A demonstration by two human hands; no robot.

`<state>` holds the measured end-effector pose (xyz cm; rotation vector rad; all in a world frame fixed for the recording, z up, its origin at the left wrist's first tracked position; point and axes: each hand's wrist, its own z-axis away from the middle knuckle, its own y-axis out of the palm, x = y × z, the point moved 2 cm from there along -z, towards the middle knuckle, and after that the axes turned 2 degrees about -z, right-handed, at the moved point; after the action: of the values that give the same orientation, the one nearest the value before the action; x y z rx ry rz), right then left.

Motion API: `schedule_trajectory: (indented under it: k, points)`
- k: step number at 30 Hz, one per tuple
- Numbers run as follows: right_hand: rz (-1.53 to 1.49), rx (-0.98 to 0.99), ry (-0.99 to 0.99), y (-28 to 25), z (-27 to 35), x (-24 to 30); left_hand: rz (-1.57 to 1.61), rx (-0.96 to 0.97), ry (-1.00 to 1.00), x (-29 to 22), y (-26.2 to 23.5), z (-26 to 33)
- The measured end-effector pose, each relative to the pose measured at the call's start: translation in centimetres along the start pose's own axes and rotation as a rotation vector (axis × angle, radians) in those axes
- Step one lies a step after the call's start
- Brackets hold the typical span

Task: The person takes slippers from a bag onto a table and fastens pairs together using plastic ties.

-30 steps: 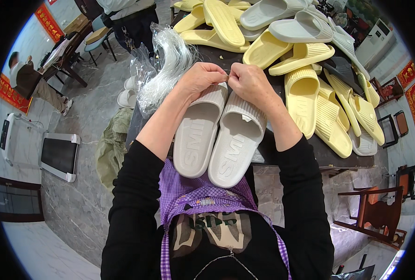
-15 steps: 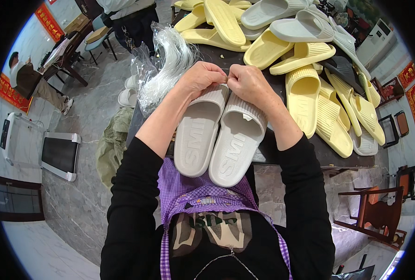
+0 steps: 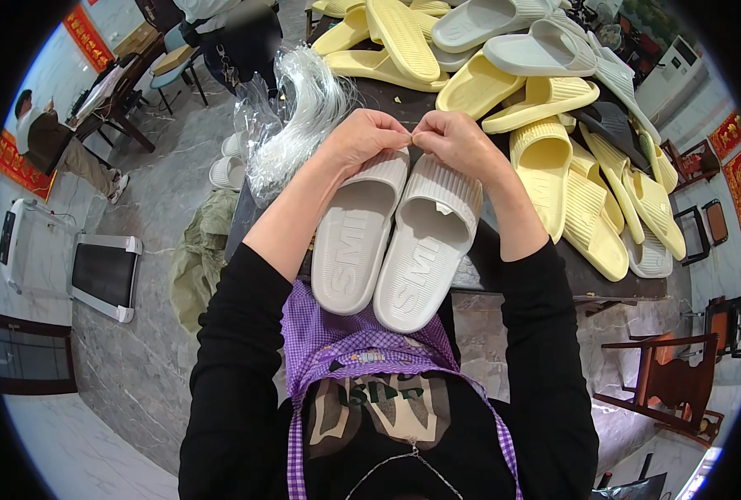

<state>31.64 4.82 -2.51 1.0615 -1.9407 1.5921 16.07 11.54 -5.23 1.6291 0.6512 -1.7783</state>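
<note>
Pinching: both hands meet above the strap ends of a pair of pale slippers; the fingertips press together on something too small to make out.
Left hand (image 3: pixel 369 137): fingers curled, thumb and forefinger nipped shut right where they touch the other hand.
Right hand (image 3: pixel 458 142): same pose, fingers bunched, tips against the left hand's.
Left slipper (image 3: pixel 358 233): off-white, lying sole-down, heel toward the person's body, strap end under the left hand.
Right slipper (image 3: pixel 424 246): touching the left slipper along its side, heel hanging past the bench (image 3: pixel 553 279) edge toward the purple checked apron (image 3: pixel 345 342).
Why so placed: likely laid side by side as a matched pair, strap ends level, so both hands can work at one spot between the straps.
Clear plastic bundle (image 3: pixel 295 117): just left of the left hand, draped over the bench edge, within easy reach.
Yellow slippers (image 3: pixel 553 158): loose heap to the right and behind, mixed with some grey slippers (image 3: pixel 520 46).
Surroundings: grey stone floor, wooden chair (image 3: pixel 670 375) at lower right, another person seated far left.
</note>
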Motion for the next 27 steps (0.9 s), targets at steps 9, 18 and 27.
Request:
schedule_trajectory:
  k: [9, 18, 27]
  points:
    - [0.219, -0.088, -0.028, -4.3, 4.0, -0.4, -0.299, -0.174, 0.310, -2.0, -0.9, 0.5]
    - [-0.249, 0.418, 0.345, 0.4, 20.6, 4.1, -0.889, -0.389, 0.133, 2.7, -1.1, 20.8]
    - [-1.062, 0.141, 0.721, 8.3, 20.3, 5.9, 0.199, -0.426, -0.040, 6.8, 2.9, 22.2]
